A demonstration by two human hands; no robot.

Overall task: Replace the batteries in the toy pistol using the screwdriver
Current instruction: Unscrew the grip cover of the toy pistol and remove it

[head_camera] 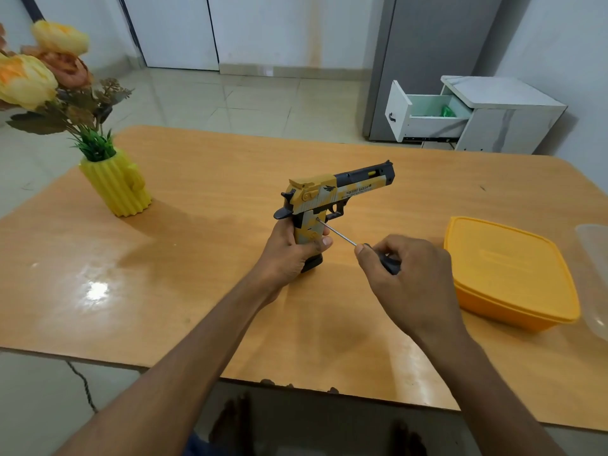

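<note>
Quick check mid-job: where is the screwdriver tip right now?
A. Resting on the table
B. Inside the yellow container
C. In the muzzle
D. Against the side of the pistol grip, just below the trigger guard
D: the right hand holds the screwdriver with its tip against the side of the toy pistol grip, while the left hand holds that grip.

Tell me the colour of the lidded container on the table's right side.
The lidded container is yellow-orange all over, lid and base alike, shown clearly in the head view.
</note>
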